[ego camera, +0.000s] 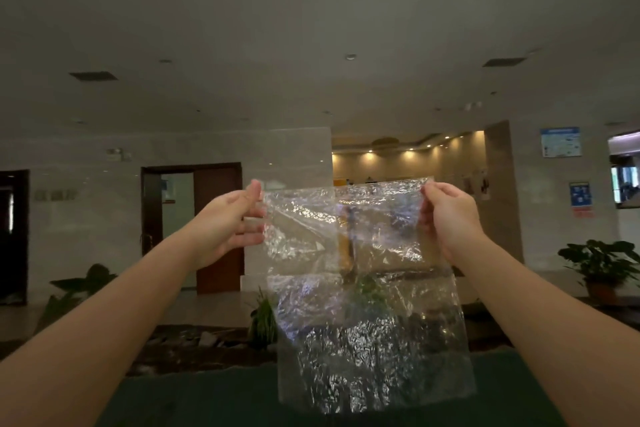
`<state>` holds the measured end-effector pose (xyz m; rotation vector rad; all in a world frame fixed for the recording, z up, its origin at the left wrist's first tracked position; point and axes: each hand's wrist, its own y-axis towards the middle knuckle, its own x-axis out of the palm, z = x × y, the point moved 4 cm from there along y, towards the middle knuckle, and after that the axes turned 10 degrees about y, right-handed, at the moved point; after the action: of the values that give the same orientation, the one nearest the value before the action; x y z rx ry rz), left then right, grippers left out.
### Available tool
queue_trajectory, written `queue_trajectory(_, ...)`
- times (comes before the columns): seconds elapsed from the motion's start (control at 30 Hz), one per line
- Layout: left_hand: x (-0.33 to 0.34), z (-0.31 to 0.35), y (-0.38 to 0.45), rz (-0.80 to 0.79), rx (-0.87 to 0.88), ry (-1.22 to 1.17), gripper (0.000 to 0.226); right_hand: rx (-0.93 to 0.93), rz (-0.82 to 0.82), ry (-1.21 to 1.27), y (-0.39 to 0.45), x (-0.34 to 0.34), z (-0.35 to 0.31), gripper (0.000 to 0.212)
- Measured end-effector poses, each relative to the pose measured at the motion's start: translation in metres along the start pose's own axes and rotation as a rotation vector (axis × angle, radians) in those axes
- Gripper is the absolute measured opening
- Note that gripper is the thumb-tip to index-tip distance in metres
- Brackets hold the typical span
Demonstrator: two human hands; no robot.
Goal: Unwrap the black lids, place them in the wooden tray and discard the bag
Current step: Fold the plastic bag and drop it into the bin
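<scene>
The clear plastic bag [363,288] is held up at chest height, spread flat and hanging over the green tabletop [207,402]. Its top left corner is pinched by the left hand [235,218], its top right corner by the right hand [450,218]. No black lids can be made out inside; the bag looks empty, so the discard step is judged to be in hand. Lids and wooden tray are not in view. Next, the bag would need crumpling or carrying to a bin; none is seen. Beyond: a dim lobby, brown doors [214,225], potted plant [602,267], blue wall notices [561,141], lit corridor [405,163].
</scene>
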<state>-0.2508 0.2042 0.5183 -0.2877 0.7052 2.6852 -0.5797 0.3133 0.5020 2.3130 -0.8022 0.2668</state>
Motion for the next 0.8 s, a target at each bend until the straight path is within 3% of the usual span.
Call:
queue_trajectory(0.1, 0.007, -0.006, -0.007, -0.056, 0.01, 0.107, 0.054, -0.014, 0.058, -0.015, 0.0, 0.0, -0.003, 0.022)
queue_trajectory(0.27, 0.006, -0.012, -0.01, 0.012, 0.059, 0.086, 0.016, 0.047, 0.144, 0.092, 0.001, -0.003, 0.0, 0.017)
queue_trajectory(0.43, 0.007, -0.014, -0.012, 0.013, 0.063, 0.076, 0.015, 0.101, 0.149, 0.052, -0.001, -0.002, 0.006, 0.02)
queue_trajectory(0.5, 0.005, -0.013, -0.013, 0.021, 0.074, 0.076, 0.018, 0.03, 0.128, -0.17, -0.004, -0.003, 0.003, 0.041)
queue_trajectory(0.57, 0.007, -0.011, -0.012, 0.023, 0.087, 0.126, 0.018, -0.184, 0.11, -0.496, -0.013, 0.001, -0.009, 0.057)
queue_trajectory(0.67, 0.018, -0.006, -0.01, -0.015, 0.141, 0.25, 0.015, -0.449, -0.177, -0.649, -0.035, 0.039, -0.027, 0.053)
queue_trajectory(0.8, 0.043, 0.001, -0.008, -0.096, 0.231, 0.384, 0.011, -0.299, -0.557, -0.623, -0.06, 0.085, -0.024, 0.057)
